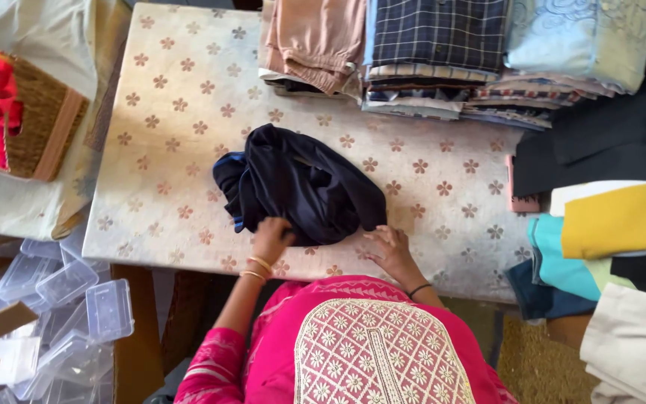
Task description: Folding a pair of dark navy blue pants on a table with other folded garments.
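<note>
At frame centre the dark garment [300, 183] lies crumpled and unfolded on the bench [166, 112], left hand [271, 238] gripping its edge, right hand [389, 251] flat and released beside it, while folded stacks [435, 52] fill the upper right.

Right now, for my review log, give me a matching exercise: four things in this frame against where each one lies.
Things:
1. dark garment
2. clear plastic boxes
3. yellow cloth
4. folded checked fabric

Places:
A. top of a stack at the far edge of the table
B. right edge of the frame
C. bunched mid-table, left hand on it
D. lower left, beside the table

Pairs: 1-C, 2-D, 3-B, 4-A

The right hand rests flat at the garment's near edge.
</note>
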